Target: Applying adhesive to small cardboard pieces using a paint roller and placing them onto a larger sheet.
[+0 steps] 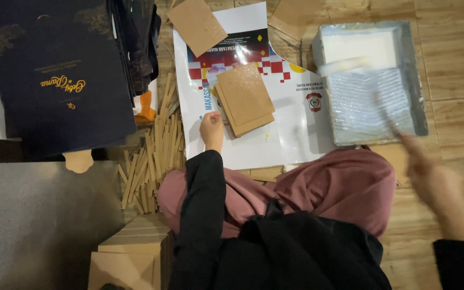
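One paint tray (417, 75) holds white glue, roller (345, 65); right hand (422, 161) grips roller handle, blurred.

Tan boards (244, 98) on white poster (291, 134) (red-checkered print), grey tray (418, 80), white glue.

A stack of boards (244, 98) lies on a poster (285, 134) at centre frame, another board (196, 24) above it. A tray (371, 80) sits upper right (roller (345, 65) inside), strips (154, 156) left of centre, folders (60, 75) upper left.
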